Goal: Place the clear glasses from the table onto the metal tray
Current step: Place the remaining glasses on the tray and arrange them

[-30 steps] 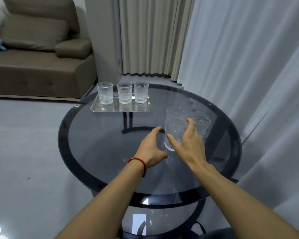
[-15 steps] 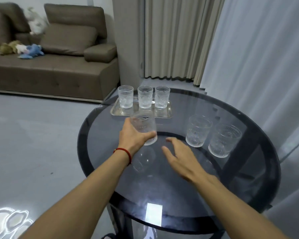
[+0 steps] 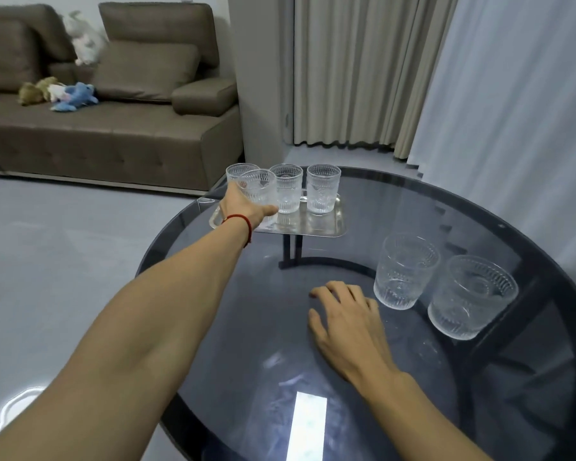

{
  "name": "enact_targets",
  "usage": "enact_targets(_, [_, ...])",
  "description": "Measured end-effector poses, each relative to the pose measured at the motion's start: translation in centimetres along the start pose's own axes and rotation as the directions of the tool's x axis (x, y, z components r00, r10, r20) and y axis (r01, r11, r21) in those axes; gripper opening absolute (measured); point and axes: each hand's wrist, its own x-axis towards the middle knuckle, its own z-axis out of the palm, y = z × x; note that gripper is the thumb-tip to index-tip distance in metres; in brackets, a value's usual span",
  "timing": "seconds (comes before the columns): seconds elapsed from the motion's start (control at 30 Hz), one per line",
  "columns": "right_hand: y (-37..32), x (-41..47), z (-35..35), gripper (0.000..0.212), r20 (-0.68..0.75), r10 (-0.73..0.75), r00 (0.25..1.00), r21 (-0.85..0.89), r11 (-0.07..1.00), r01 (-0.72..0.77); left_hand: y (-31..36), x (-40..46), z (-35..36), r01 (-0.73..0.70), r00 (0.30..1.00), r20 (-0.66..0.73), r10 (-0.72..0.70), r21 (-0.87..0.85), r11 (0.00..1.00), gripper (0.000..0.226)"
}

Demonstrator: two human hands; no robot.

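A metal tray (image 3: 316, 226) lies at the far edge of the round dark glass table (image 3: 363, 377). Three ribbed clear glasses stand in a row along its back: one at the left (image 3: 236, 170), half hidden, one in the middle (image 3: 288, 189), one at the right (image 3: 323, 189). My left hand (image 3: 243, 206) reaches over the tray's front left part and grips a fourth clear glass (image 3: 260, 191). Two more clear glasses stand on the table at the right, a nearer-centre one (image 3: 403, 271) and an outer one (image 3: 471, 296). My right hand (image 3: 348, 319) rests flat on the tabletop just left of them, holding nothing.
A brown sofa (image 3: 113, 128) with stuffed toys (image 3: 60, 94) stands at the back left across grey floor. Beige and white curtains (image 3: 479, 94) hang behind and to the right of the table. The table's dark frame shows through the glass top.
My left hand has carried the glass from mid-table forward to the tray's front left. My right hand has settled flat on the tabletop beside the two remaining glasses.
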Motion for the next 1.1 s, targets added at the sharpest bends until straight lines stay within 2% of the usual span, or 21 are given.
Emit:
enact_targets(0.27, [-0.4, 0.9, 0.1, 0.039, 0.019, 0.035, 0.999, -0.012, 0.999, -0.035, -1.1, 1.7, 1.8, 0.044, 0.999, -0.002, -0.044, 0.149, 0.988, 0.093])
enact_targets(0.4, [-0.1, 0.7, -0.7, 0.036, -0.007, 0.004, 1.000, -0.016, 1.000, -0.004, -1.8, 0.9, 1.4, 0.026, 0.999, 0.032, -0.038, 0.318, 0.948, 0.090])
enact_targets(0.47, [-0.1, 0.6, -1.1, 0.033, -0.038, -0.017, 0.999, -0.036, 0.999, 0.015, -2.6, -0.6, 1.4, -0.052, 0.999, 0.015, 0.050, 0.401, 0.915, 0.076])
enact_targets(0.53, [-0.2, 0.3, -1.6, 0.032, -0.075, -0.019, 0.997, -0.039, 0.999, 0.016, -3.6, -2.7, 1.5, -0.178, 0.981, 0.013, 0.195, 0.468, 0.865, 0.050])
enact_targets(0.6, [-0.3, -0.1, -1.9, 0.031, -0.094, -0.005, 0.996, -0.020, 1.000, 0.004, -4.3, -4.5, 1.8, -0.285, 0.950, 0.054, 0.307, 0.549, 0.785, 0.031])
enact_targets(0.63, [-0.3, -0.4, -2.0, 0.032, -0.096, 0.000, 0.995, -0.014, 1.000, -0.001, -4.4, -5.1, 2.0, -0.338, 0.934, 0.108, 0.341, 0.577, 0.744, 0.030])
enact_targets(0.7, [-0.4, -0.9, -2.2, 0.032, -0.080, 0.002, 0.997, -0.015, 1.000, -0.003, -4.3, -5.8, 2.6, -0.422, 0.906, 0.249, 0.342, 0.588, 0.690, 0.038])
enact_targets(0.8, [-0.3, -1.4, -2.7, 0.031, -0.114, -0.006, 0.993, -0.018, 1.000, 0.004, -3.8, -6.2, 3.4, -0.429, 0.899, 0.371, 0.234, 0.631, 0.647, 0.043])
enact_targets(0.87, [-0.2, -1.4, -3.4, 0.028, -0.225, -0.022, 0.974, -0.017, 1.000, 0.019, -3.9, -6.4, 3.5, -0.412, 0.903, 0.379, 0.201, 0.635, 0.654, 0.042])
enact_targets(0.97, [0.6, -1.0, -4.9, 0.033, -0.431, -0.030, 0.902, -0.071, 0.997, -0.001, -4.6, -7.8, 2.7, -0.424, 0.899, 0.374, 0.229, 0.611, 0.669, 0.041])
enact_targets(1.03, [1.1, -0.7, -5.9, 0.044, -0.459, 0.007, 0.888, -0.177, 0.979, -0.099, -5.5, -9.1, 1.9, -0.455, 0.886, 0.384, 0.261, 0.603, 0.655, 0.042])
enact_targets(1.1, [1.7, -0.1, -6.8, 0.059, -0.402, 0.111, 0.909, -0.260, 0.938, -0.230, -6.2, -10.3, 1.2, -0.477, 0.875, 0.394, 0.281, 0.599, 0.643, 0.044])
